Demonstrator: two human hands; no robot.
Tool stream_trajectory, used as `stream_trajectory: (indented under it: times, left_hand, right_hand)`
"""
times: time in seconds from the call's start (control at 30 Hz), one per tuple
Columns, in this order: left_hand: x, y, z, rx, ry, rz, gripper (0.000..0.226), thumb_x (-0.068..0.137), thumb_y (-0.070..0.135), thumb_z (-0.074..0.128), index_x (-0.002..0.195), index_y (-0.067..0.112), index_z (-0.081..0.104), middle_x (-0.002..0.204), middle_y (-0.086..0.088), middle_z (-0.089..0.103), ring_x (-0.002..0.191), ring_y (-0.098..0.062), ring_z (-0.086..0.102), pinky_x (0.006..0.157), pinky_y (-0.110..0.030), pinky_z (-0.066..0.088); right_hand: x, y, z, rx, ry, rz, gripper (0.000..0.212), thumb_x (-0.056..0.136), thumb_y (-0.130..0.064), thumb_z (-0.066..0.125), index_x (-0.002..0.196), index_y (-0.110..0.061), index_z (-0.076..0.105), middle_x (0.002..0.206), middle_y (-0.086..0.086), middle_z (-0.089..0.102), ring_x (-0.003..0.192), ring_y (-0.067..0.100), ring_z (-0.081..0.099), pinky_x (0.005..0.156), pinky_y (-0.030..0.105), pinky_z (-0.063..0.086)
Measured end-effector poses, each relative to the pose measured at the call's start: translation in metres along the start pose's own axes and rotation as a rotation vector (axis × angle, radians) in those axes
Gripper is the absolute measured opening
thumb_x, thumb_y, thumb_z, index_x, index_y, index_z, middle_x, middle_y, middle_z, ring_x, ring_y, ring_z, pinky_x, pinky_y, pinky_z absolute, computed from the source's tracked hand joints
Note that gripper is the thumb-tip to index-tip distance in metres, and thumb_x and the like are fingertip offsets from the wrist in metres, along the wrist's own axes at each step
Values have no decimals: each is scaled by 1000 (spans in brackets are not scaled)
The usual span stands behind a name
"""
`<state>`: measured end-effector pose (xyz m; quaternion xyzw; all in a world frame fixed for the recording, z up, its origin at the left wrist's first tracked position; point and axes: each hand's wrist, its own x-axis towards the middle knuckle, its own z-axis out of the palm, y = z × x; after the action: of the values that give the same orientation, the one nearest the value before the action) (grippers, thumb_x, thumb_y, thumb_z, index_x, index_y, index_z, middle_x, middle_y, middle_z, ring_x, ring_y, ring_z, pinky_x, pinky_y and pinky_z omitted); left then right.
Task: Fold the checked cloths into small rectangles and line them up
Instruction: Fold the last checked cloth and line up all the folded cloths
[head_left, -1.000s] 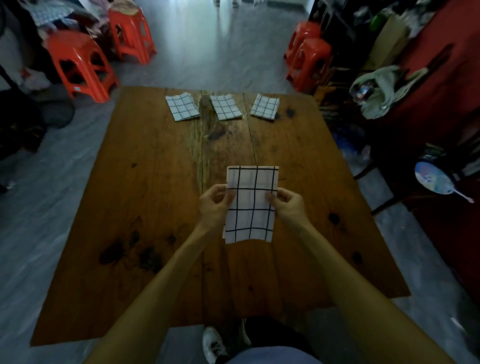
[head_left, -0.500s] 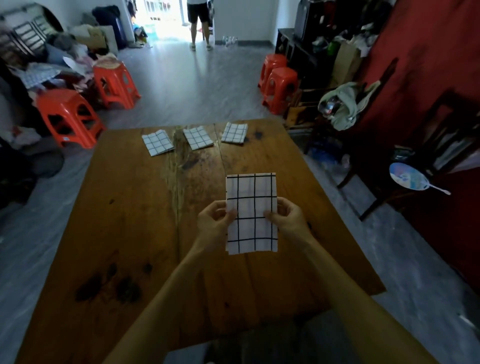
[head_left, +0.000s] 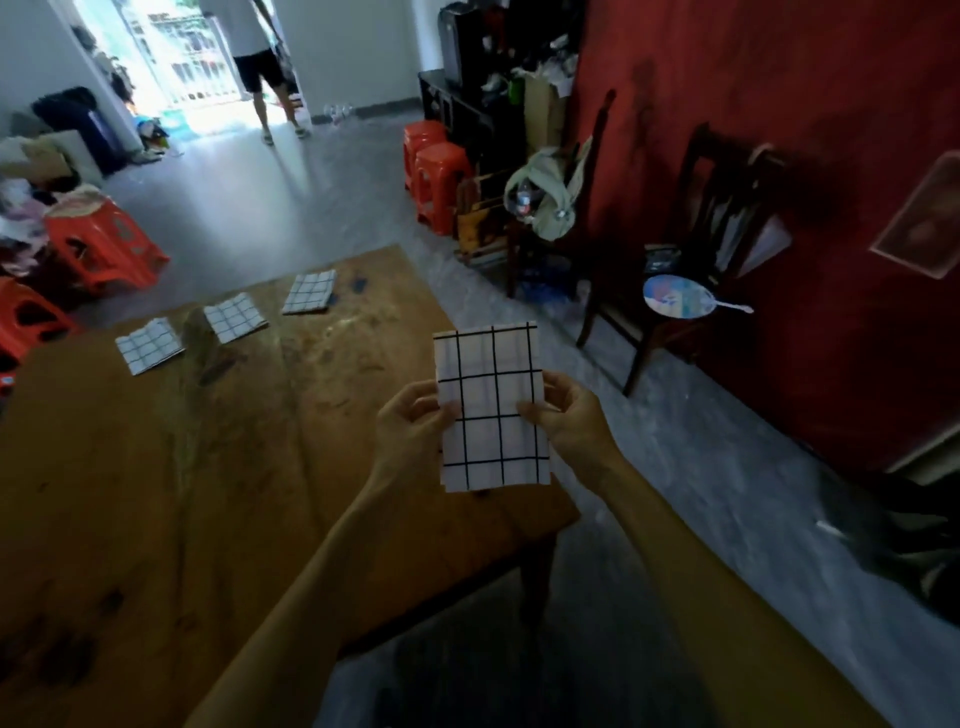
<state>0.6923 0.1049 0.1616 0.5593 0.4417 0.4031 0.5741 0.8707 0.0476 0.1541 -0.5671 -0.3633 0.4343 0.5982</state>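
A white cloth with black checks (head_left: 491, 405), folded into a tall rectangle, hangs upright in the air over the right edge of the wooden table (head_left: 156, 493). My left hand (head_left: 413, 423) pinches its left edge at mid height. My right hand (head_left: 569, 413) pinches its right edge at the same height. Three folded checked cloths lie in a row near the table's far edge: one at the left (head_left: 149, 345), one in the middle (head_left: 235, 317), one at the right (head_left: 309, 292).
Orange plastic stools (head_left: 101, 244) stand at the left, two more (head_left: 439, 179) beyond the table. A dark wooden chair (head_left: 691, 249) with a round fan (head_left: 680, 296) on its seat stands by the red wall. A person stands in the far doorway.
The view has swung up and to the right, so the table now sits lower left. Both hands keep their pinch on the cloth, which is now over the table's right edge.
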Motion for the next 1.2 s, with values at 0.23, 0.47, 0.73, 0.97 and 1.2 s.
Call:
stream_trajectory:
  times: [0.23, 0.47, 0.73, 0.97, 1.2]
  left_hand:
    - [18, 9, 96, 36, -77, -34, 19, 87, 13, 66, 105, 12, 63, 97, -5, 70, 85, -18, 70, 67, -35, 59]
    - [58, -6, 154, 11, -138, -93, 15, 89, 15, 62, 104, 16, 63, 98, -4, 70, 87, -17, 70, 69, -36, 59]
    - [158, -39, 186, -54, 4, -105, 21, 88, 14, 63, 109, 10, 61, 99, -5, 69, 85, -9, 69, 61, -19, 55]
    - [257, -40, 201, -174, 124, -113, 24, 87, 13, 63, 111, 12, 61, 99, -6, 69, 90, -14, 69, 66, -22, 56]
    - [324, -18, 196, -216, 241, -63, 25, 88, 14, 64, 113, 10, 60, 99, -4, 68, 82, -6, 69, 59, -15, 52]
  right_hand:
    - [12, -2, -97, -24, 104, -3, 32, 87, -7, 67, 118, -14, 60, 108, -1, 68, 97, 10, 66, 76, 23, 56]
    - [47, 9, -149, -83, 176, 36, 27, 86, -8, 67, 109, -22, 63, 108, 0, 69, 98, 11, 66, 81, 27, 56]
    - [170, 15, -172, -177, 56, 96, 32, 87, -7, 65, 116, -19, 59, 107, -3, 67, 97, 8, 65, 76, 19, 54]
    - [283, 6, -172, -224, -45, 163, 33, 87, -7, 65, 120, -11, 59, 112, 5, 68, 102, 17, 66, 87, 35, 56]
    - [383, -15, -156, -243, -164, 134, 43, 86, -7, 66, 128, -7, 54, 115, 8, 67, 101, 17, 67, 79, 26, 56]
